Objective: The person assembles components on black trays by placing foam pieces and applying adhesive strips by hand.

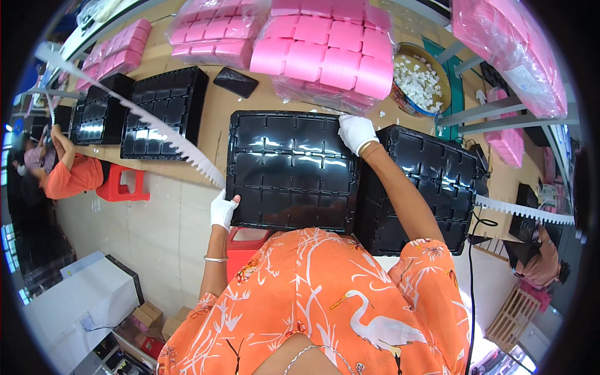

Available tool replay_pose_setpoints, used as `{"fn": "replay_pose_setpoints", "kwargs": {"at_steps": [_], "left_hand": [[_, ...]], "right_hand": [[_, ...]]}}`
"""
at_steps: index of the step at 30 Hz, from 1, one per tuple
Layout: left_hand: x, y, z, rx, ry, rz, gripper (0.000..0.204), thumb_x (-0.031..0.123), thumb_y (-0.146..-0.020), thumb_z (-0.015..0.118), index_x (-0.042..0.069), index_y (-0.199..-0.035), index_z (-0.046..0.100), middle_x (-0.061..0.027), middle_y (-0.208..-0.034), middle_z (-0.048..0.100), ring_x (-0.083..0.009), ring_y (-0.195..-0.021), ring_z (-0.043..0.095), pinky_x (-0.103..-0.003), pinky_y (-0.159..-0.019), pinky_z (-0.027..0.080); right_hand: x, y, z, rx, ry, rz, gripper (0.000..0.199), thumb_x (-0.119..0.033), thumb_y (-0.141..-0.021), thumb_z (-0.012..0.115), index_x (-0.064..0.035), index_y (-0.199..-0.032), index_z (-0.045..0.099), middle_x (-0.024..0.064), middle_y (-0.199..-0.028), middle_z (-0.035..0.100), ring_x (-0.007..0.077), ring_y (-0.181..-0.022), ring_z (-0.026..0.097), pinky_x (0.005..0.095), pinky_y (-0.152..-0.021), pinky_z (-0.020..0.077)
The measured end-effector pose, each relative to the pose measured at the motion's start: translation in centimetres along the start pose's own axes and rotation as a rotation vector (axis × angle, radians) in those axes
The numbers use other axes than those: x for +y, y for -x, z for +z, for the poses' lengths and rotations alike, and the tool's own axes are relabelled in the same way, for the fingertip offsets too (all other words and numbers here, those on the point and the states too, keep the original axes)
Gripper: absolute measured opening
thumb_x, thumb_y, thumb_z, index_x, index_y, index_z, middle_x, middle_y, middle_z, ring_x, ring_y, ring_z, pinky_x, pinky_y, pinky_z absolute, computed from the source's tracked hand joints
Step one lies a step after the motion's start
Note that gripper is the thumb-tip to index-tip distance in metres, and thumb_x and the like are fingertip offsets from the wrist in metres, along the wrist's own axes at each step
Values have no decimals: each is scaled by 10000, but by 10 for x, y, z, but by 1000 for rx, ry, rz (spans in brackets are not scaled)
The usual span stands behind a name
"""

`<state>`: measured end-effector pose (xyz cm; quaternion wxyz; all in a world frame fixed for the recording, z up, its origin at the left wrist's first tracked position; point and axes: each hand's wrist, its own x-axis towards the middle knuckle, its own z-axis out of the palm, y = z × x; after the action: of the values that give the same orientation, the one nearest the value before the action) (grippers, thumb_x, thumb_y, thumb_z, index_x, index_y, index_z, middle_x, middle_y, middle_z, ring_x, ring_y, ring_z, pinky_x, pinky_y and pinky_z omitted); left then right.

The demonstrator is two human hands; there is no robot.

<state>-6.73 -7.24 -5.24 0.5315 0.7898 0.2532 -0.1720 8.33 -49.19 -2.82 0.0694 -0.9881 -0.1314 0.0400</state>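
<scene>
In front of my body lies a shiny black plastic tray (294, 169), its surface divided into a grid of rectangular cells. My left hand (223, 211), in a white glove with a bare thumb tip, grips the tray's left edge near the close corner. At the far right corner, my gloved right hand (357, 132) is closed over the rim; its fingertips are partly hidden. To the right, a stack of similar black trays (431, 181) stands close beside it, under my right forearm.
Pink bundles (325, 50) in clear wrap line the table's far side. A tub of white scraps (422, 81) stands right of them. A dark phone (235, 82) lies near more black trays (164, 112). At left, a person in orange (75, 172) sits by a red stool (125, 184).
</scene>
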Motion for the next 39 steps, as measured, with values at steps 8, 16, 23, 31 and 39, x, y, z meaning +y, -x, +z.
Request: {"fn": "replay_pose_setpoints", "kwargs": {"at_steps": [8,16,23,31,39], "left_hand": [[-13,-2,-7,-68,-13,26,526,209,-889,733,-10,-1339,573,-113,-1093,700,-172,-938,618,-302,-869,499],[-55,43,-53,436,-50,91,493,298,-941,664,-12,-1318,594,-115,-955,682,-192,-864,600,-326,-796,491],[114,127,-2,-33,120,118,305,288,-983,636,7,-1074,713,-24,-807,680,-74,-668,594,-216,-605,440],[230,51,60,-133,235,451,289,250,-1002,578,2,-1077,706,-48,-861,695,-87,-711,629,-205,-624,434],[312,-53,83,-163,196,579,413,365,-991,610,-11,-1144,688,-59,-920,708,-88,-758,634,-203,-670,445]], "right_hand": [[-5,-1,1,-29,145,-92,174,-76,-847,549,2,-920,687,206,-864,716,339,-792,724,441,-684,577],[-12,5,0,-1,122,-72,171,-72,-860,536,4,-886,687,211,-861,716,355,-791,723,428,-685,582],[-30,33,-43,-203,-131,-204,132,-143,-856,589,-44,-880,671,180,-864,700,372,-850,693,465,-733,556],[111,25,-116,583,-346,292,45,-64,-827,674,-31,-854,657,176,-801,674,343,-793,681,392,-697,538],[245,-8,-73,682,-172,456,102,-97,-815,651,-28,-881,684,210,-879,683,401,-888,653,454,-807,517]]}}
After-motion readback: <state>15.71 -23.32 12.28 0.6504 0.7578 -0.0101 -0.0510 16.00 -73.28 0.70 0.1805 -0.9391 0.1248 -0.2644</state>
